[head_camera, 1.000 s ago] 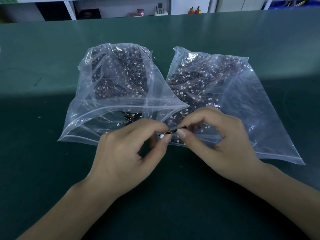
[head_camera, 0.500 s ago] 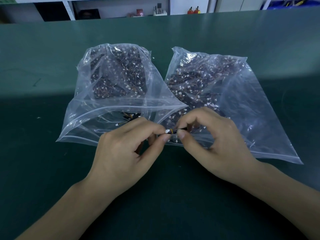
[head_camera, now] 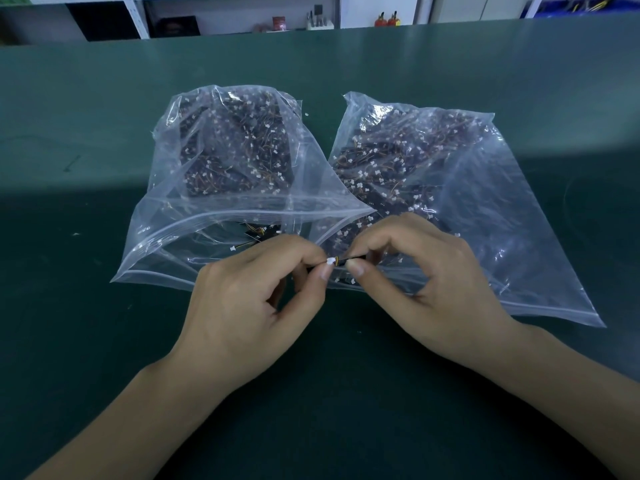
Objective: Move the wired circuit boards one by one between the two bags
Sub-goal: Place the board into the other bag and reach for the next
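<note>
Two clear plastic bags lie side by side on the green table, mouths toward me. The left bag (head_camera: 221,216) and the right bag (head_camera: 485,216) each hold several small dark circuit boards with orange wires and white connectors. Between the two mouths, my left hand (head_camera: 256,306) and my right hand (head_camera: 422,289) together pinch one wired circuit board (head_camera: 337,262). The left thumb and forefinger hold its white connector. The right thumb and forefinger hold the dark end, which is mostly hidden by the fingers.
The green table (head_camera: 104,116) stretches far beyond the bags, brighter at the back and shaded near me. Shelving with small items (head_camera: 311,19) stands behind the table's far edge.
Both hands have stayed between the bag mouths, still pinching the same board. The fingers shifted only slightly on it.
</note>
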